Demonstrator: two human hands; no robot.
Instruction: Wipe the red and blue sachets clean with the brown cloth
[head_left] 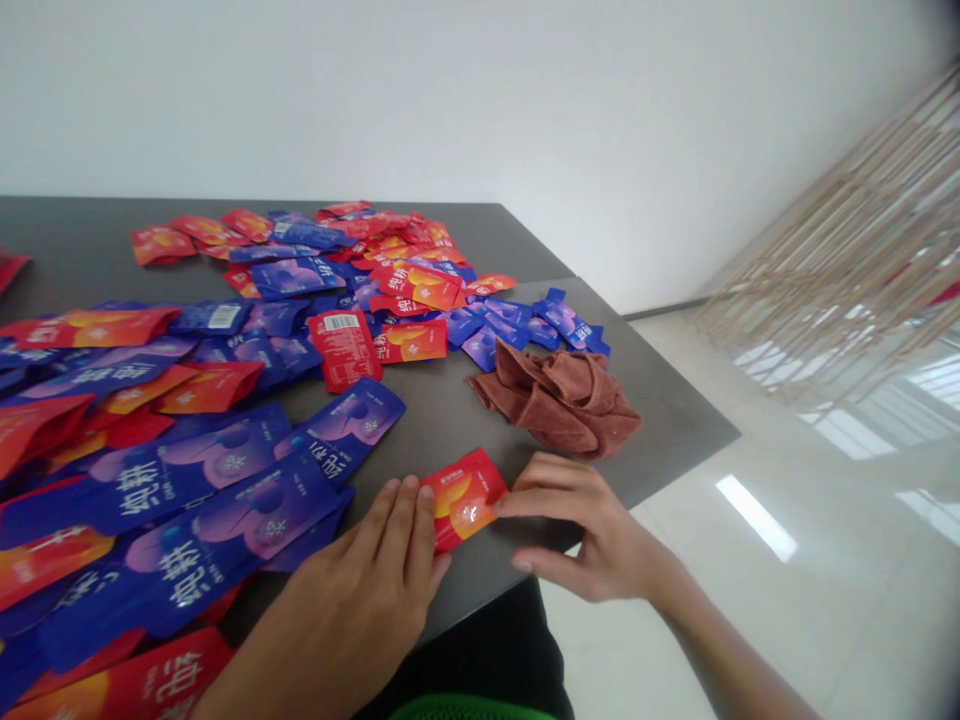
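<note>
A small red pouch [466, 500] with an orange and yellow print lies near the front edge of the grey table. My left hand [375, 575] rests flat on its left end, fingers side by side and stretched out, covering that part. At the pouch's right edge is my right hand [581, 520], its index fingertip touching the corner and its thumb held apart below. Just left of my left hand lie long blue pouches [232, 530] with white lettering, overlapping red ones. A crumpled brown cloth [566, 400] sits beyond my right hand.
Red and blue pouches [420, 285] are heaped across the table [675, 430] toward the back. More blue pouches [499, 325] lie behind the cloth. The table's right corner juts over a shiny floor [825, 580]. A white wall stands behind, with leaning thin sticks [840, 240] at right.
</note>
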